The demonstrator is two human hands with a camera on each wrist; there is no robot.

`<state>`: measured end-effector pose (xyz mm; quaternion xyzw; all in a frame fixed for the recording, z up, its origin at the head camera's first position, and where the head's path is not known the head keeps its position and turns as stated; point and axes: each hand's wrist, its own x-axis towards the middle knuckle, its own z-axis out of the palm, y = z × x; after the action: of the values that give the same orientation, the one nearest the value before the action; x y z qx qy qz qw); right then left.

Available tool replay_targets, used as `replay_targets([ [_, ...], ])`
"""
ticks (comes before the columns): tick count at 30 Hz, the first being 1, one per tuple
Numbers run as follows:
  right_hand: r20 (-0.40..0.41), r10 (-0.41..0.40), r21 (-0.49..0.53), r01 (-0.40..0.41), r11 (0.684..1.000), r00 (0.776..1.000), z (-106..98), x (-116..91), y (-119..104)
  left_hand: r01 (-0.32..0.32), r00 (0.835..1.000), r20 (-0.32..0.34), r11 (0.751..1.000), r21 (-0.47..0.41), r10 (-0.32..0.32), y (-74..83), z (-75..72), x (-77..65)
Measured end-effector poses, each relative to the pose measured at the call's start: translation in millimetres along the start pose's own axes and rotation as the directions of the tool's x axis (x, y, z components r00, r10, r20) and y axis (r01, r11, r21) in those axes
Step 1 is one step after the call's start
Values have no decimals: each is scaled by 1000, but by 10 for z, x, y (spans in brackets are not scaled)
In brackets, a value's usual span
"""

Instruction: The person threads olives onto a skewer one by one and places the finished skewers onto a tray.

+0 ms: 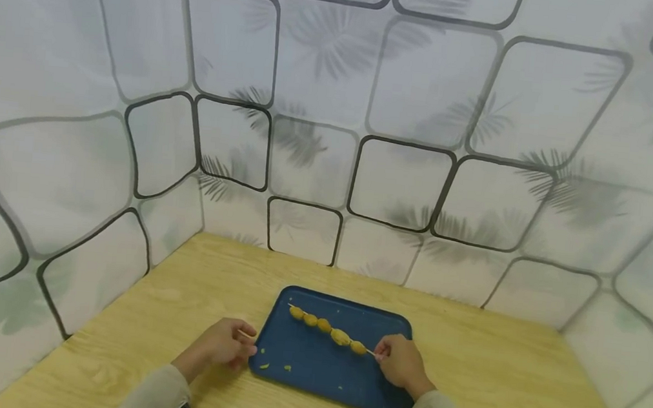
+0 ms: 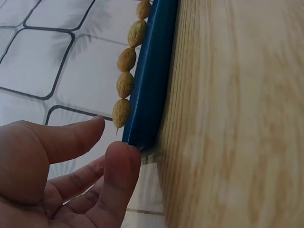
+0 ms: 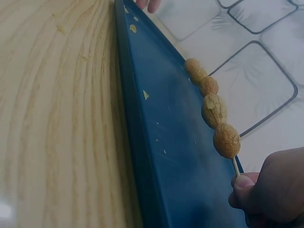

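A skewer point(image 1: 341, 337) of several wrinkled, yellow-brown oval pieces of food lies slantwise above the blue tray point(image 1: 312, 371). My right hand point(image 1: 401, 362) pinches the bare end of its thin stick point(image 3: 235, 166) between thumb and fingers, near the tray's right side. The pointed far tip point(image 2: 117, 132) shows past the last piece in the left wrist view. At the tray's left edge is my left hand point(image 1: 224, 343), its thumb and fingers apart and loosely bent. One of its fingertips point(image 2: 122, 154) is right at the tray's corner, and nothing is held in that hand.
Small pale yellow scraps point(image 1: 287, 368) are scattered over the tray, mostly at its left front. The tray rests on a light wooden table point(image 1: 497, 387). Patterned curtain-like walls point(image 1: 307, 228) rise behind the table and at both sides.
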<state>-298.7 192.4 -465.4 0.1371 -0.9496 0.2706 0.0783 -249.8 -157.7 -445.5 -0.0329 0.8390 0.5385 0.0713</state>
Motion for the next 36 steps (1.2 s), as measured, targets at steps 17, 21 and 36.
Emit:
replay_targets([
  [17,61,-3,-64,7,998,998,-23,111,-69,-18,1000,24,998,54,17,44,-29,36],
  [21,72,-14,-35,16,999,997,-23,119,-70,-14,1000,14,998,63,13,42,-40,50],
  [36,181,112,-113,-93,989,977,-30,35,-201,-46,999,17,995,87,44,12,3,34],
])
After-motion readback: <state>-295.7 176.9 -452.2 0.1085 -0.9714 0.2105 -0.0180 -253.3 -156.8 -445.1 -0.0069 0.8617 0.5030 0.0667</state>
